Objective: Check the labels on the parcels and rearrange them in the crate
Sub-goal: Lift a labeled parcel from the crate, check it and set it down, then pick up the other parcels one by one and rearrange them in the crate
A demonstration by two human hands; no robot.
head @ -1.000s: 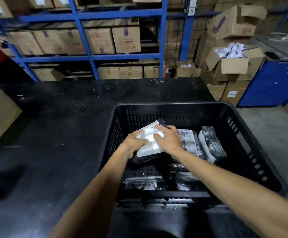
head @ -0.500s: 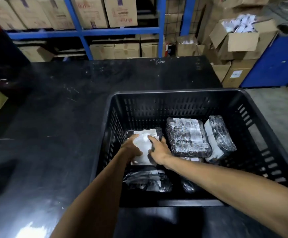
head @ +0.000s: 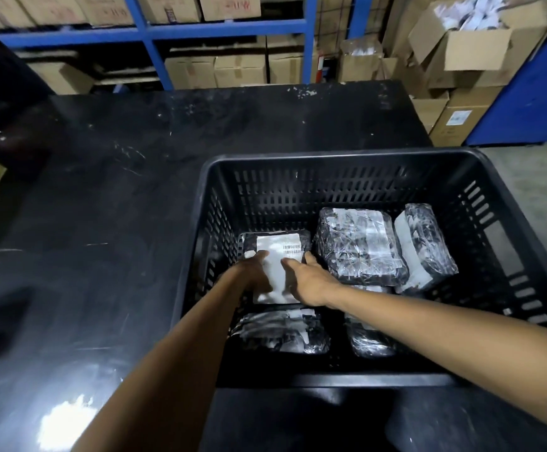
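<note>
A black slotted plastic crate stands on the dark table and holds several black plastic-wrapped parcels. A parcel with a white barcode label lies flat in the crate's far left corner. My left hand rests on its left side and my right hand on its right side, both pressing on it. A larger wrapped parcel lies beside it to the right, and another leans on edge further right. Two more parcels lie near the front wall, partly under my arms.
The black table stretches left and behind the crate. Blue shelving with cardboard boxes stands beyond the table. Open cardboard boxes and a blue cabinet fill the right background. Bare concrete floor lies to the crate's right.
The labelled parcel was held tilted above the crate's contents; it now lies flat in the far left corner under both hands. The camera has tipped downward and closer.
</note>
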